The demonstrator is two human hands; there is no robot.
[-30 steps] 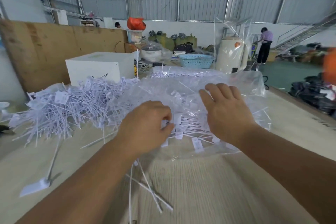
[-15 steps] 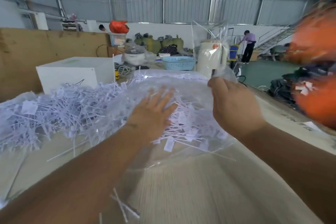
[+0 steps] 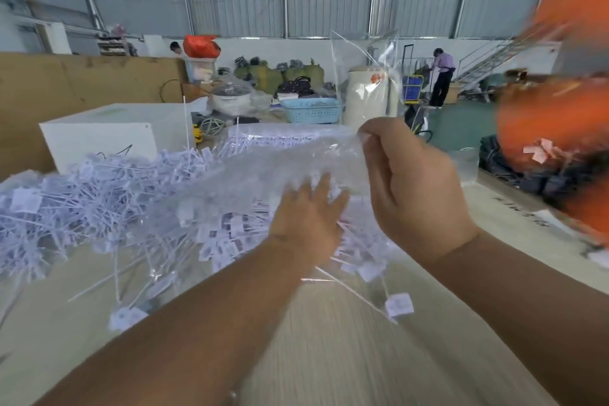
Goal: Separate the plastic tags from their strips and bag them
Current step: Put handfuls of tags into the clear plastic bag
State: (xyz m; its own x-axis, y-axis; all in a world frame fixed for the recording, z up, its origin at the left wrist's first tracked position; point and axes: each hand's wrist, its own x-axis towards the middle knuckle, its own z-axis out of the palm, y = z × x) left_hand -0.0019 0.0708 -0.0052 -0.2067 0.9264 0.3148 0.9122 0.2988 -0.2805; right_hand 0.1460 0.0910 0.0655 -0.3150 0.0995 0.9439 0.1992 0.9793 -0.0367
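right hand [image 3: 412, 188] pinches crinkly clear bag [image 3: 263, 171]; left hand [image 3: 306, 217] spread flat inside.

Big heap of white plastic tags [image 3: 75, 204] with thin stems spread on the table at left, clear plastic bag [image 3: 263, 171] lying in the middle with tags inside, a few loose tags [image 3: 399, 304] nearby

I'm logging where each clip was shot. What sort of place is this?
Most likely a warehouse or packing workshop: corrugated metal walls, bundled sacks stacked at the back, and a worktable heaped with plastic tags going into a clear bag.
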